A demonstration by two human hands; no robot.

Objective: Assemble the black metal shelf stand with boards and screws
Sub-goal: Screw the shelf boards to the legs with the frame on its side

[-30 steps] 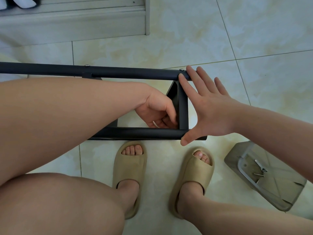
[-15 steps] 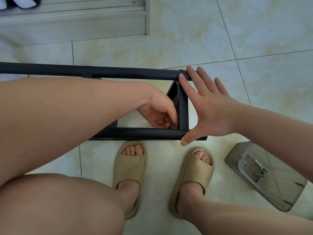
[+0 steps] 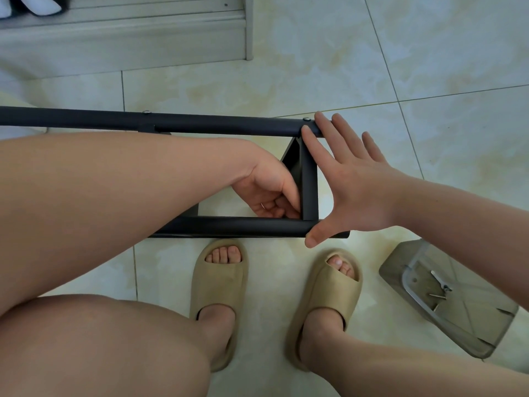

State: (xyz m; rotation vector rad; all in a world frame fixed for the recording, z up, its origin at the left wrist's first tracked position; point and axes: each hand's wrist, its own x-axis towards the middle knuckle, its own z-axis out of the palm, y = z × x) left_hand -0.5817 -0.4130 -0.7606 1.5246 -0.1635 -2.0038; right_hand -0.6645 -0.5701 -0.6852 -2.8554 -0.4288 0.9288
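Since the earlier frames we note almost no movement: only the curled fingers of the left hand (image 3: pixel 266 193) have shifted slightly, and the right hand (image 3: pixel 357 190) stays in place. We see the black metal frame (image 3: pixel 243 226) lying across the centre of the frame on the tiled floor (image 3: pixel 315 67), with two screw heads (image 3: pixel 146 112) on its far tube. Our right hand is released and flat, fingers straight against the short end crossbar (image 3: pixel 309 181), thumb on the near tube. Our left hand reaches inside the frame beside that crossbar, fingers curled; we cannot tell whether it grasps anything. At lower right, a clear plastic tray (image 3: pixel 399 263) holds loose screws (image 3: pixel 437 295). Tan sandals (image 3: pixel 219 296) sit at lower centre.
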